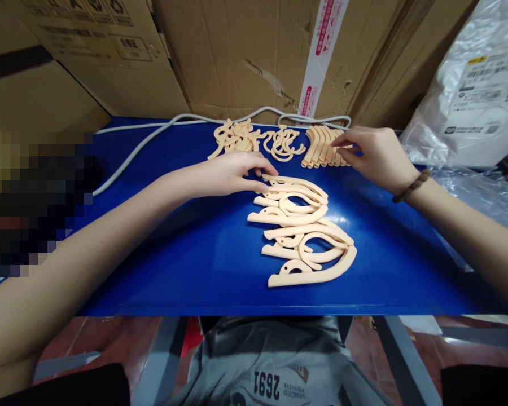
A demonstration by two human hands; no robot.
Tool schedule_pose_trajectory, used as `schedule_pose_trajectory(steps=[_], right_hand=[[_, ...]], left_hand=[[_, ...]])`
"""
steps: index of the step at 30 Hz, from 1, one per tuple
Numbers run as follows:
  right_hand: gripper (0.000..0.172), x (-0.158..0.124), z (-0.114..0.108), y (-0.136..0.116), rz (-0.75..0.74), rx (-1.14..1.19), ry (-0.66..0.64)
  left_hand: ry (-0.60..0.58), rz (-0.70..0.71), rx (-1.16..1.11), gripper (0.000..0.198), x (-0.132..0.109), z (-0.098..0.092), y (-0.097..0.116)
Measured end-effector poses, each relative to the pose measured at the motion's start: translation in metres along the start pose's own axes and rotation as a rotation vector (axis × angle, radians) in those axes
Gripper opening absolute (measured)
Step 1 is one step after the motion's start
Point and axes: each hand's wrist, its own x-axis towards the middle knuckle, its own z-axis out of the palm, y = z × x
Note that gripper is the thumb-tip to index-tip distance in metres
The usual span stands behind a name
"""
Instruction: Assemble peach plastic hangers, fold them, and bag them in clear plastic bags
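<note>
Beige plastic folding hangers lie on the blue table. My left hand (241,172) has its thumb and fingers curled around the left end of the far folded hanger (309,212). A nearer folded hanger (330,276) lies just below it, with its arms folded together. At the back right, my right hand (375,155) pinches at the right end of a row of curved hanger arms (319,144); its fingertips partly hide the last pieces. Between the hands sits a small pile of hanger hooks (284,144). Left of that is a heap of small curved hanger parts (237,135).
A white cable (152,135) runs along the back of the blue table (173,254). Cardboard boxes (237,56) stand behind it. At the right are a plastic-wrapped package (474,101) with a label and loose clear plastic (461,197). A blurred-out patch covers the far left.
</note>
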Motion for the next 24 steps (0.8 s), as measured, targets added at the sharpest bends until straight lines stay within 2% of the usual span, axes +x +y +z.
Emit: schedule_pose_trajectory(steps=[4,8,11,16,24], right_hand=[[0.023,-0.001,-0.006,-0.028,-0.019,0.082,-0.032],[0.031,-0.001,-0.007,-0.063,-0.119,0.096,-0.174],[0.033,0.002,-0.004,-0.082,-0.124,0.081,-0.277],[0.021,0.007,0.004,-0.088,-0.095,0.078,-0.371],[0.023,0.01,0.022,-0.083,-0.153,0.138,-0.298]], left_hand=[[-0.024,-0.039,-0.078,0.052,-0.002,0.0,0.003],[-0.004,-0.076,-0.135,0.052,-0.003,0.001,0.003],[0.018,-0.091,-0.156,0.048,-0.003,0.005,0.002],[0.132,-0.105,-0.239,0.047,-0.002,0.014,-0.003],[0.363,-0.019,-0.282,0.037,0.001,0.018,-0.001]])
